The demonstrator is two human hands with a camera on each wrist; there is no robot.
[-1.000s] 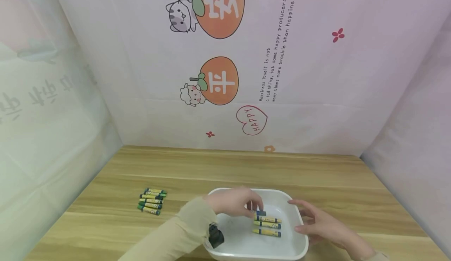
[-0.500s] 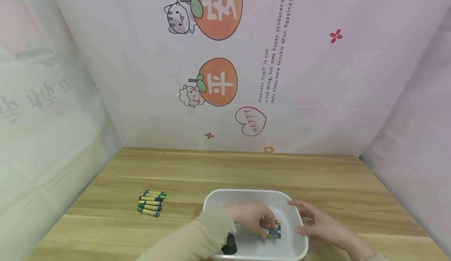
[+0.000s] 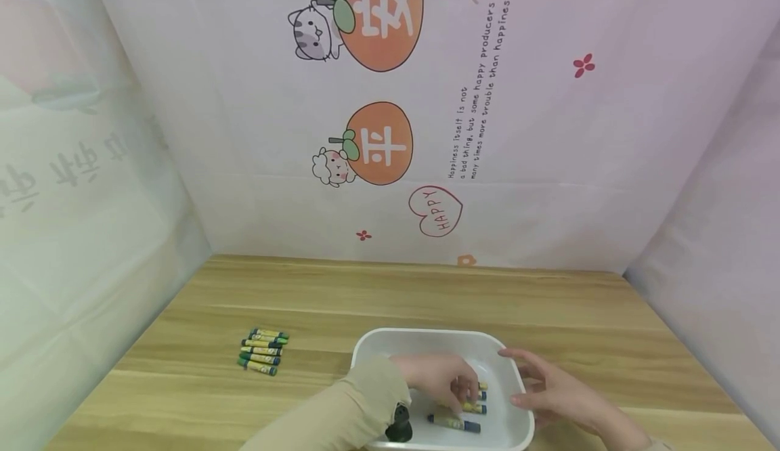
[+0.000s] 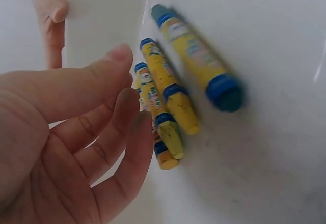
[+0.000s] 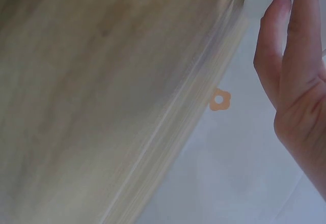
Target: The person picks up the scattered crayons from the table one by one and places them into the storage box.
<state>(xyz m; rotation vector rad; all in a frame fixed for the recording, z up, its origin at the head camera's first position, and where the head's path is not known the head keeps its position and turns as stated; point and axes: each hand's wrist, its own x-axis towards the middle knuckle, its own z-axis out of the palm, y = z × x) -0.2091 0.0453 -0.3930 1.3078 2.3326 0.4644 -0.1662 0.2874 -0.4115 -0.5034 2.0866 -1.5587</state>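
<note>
A white tray (image 3: 529,431) holds a short row of yellow-wrapped crayons. Nearest its front lies a dark teal crayon (image 3: 453,424), slightly apart from a yellow crayon (image 4: 169,76) and a paler yellow one (image 4: 158,107). An orange-yellow crayon (image 4: 167,159) is partly hidden behind my left fingers. My left hand (image 3: 441,378) hovers over the row, thumb and fingers loosely bent, nothing between them. Against the tray's right wall, my right hand (image 3: 557,391) rests with thumb and forefinger spread along the rim. Only part of that hand (image 5: 303,76) shows in the right wrist view.
Several green-toned crayons (image 3: 262,352) lie side by side on the wooden table (image 3: 329,295), left of the tray. A black device (image 3: 399,425) sits under my left wrist. A printed white cloth (image 3: 524,221) hangs behind the table.
My left hand has carried the dark teal crayon towards the front of the tray and let it go beside the yellow ones. My right hand has stayed at the rim.
</note>
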